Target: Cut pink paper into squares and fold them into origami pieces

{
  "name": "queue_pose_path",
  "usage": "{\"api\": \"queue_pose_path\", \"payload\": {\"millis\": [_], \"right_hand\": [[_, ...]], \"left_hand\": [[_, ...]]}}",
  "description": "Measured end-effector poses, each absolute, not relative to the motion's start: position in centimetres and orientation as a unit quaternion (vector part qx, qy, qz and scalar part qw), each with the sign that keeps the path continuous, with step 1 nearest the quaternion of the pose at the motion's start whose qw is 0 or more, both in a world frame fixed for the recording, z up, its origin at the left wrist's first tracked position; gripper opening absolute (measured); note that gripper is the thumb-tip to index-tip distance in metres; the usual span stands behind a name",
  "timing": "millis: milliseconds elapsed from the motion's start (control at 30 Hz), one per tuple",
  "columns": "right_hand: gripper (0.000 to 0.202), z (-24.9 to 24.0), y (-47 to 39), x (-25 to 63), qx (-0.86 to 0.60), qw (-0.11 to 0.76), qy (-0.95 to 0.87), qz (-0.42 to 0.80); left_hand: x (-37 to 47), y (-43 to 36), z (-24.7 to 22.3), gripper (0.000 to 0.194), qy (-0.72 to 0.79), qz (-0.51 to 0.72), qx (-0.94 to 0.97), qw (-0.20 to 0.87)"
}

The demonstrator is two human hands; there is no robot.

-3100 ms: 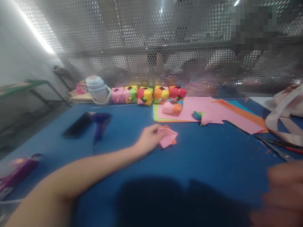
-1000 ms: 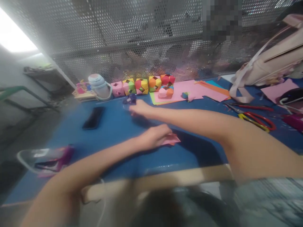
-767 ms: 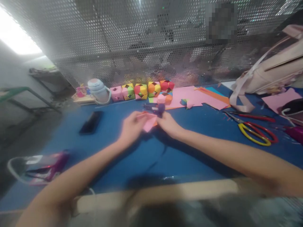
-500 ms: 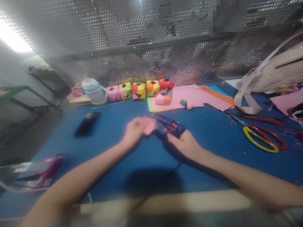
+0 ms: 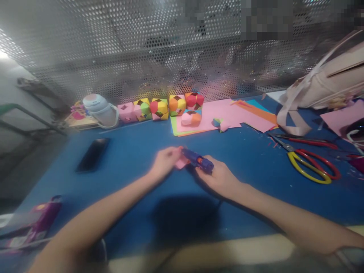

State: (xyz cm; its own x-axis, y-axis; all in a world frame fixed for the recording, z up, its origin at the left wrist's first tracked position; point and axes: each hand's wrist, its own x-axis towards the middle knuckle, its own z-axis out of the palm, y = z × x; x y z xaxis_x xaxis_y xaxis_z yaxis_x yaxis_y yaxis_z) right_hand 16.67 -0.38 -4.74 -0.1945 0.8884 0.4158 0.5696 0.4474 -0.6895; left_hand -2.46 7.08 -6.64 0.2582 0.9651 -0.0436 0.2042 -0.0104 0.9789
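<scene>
Near the middle of the blue table, my left hand (image 5: 166, 161) pinches a small folded pink and orange paper piece (image 5: 181, 162). Just right of it, my right hand (image 5: 220, 174) is wrapped round a dark blue glue gun (image 5: 197, 160), whose nozzle end points left and overlaps the top of the paper piece. Whether the nozzle touches the paper is too blurred to tell. Several colourful folded paper blocks (image 5: 159, 109) stand in a row behind, and a pink and orange one (image 5: 191, 118) rests on pink paper sheets (image 5: 222, 110).
A black phone (image 5: 93, 154) and a purple object (image 5: 47, 215) lie at left, a white bottle (image 5: 101, 110) behind them. Yellow and red-handled scissors (image 5: 308, 172) lie at right, before a pale bag (image 5: 321, 81). A perforated metal screen (image 5: 127, 49) stands at the back.
The glue gun has moved left, its nozzle end now over the pink paper piece instead of beside it. The view has shifted slightly, so the table objects appear further left.
</scene>
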Motion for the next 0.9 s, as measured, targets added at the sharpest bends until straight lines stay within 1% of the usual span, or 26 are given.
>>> {"api": "queue_pose_path", "payload": {"millis": [267,467,900], "right_hand": [[0.012,-5.0,0.1,16.9,-0.516,0.363,-0.744,0.218],[0.012,-5.1,0.3,17.3,-0.525,0.348,-0.750,0.203],[0.014,-4.9,0.8,18.0,-0.555,0.316,-0.746,0.190]], "left_hand": [[-2.6,7.7,-6.9,0.022,0.486,0.349,0.612,0.518],[-2.5,8.3,-7.0,0.019,0.485,0.326,0.619,0.525],[-1.7,9.4,-4.9,0.014,0.492,0.258,0.657,0.510]]}}
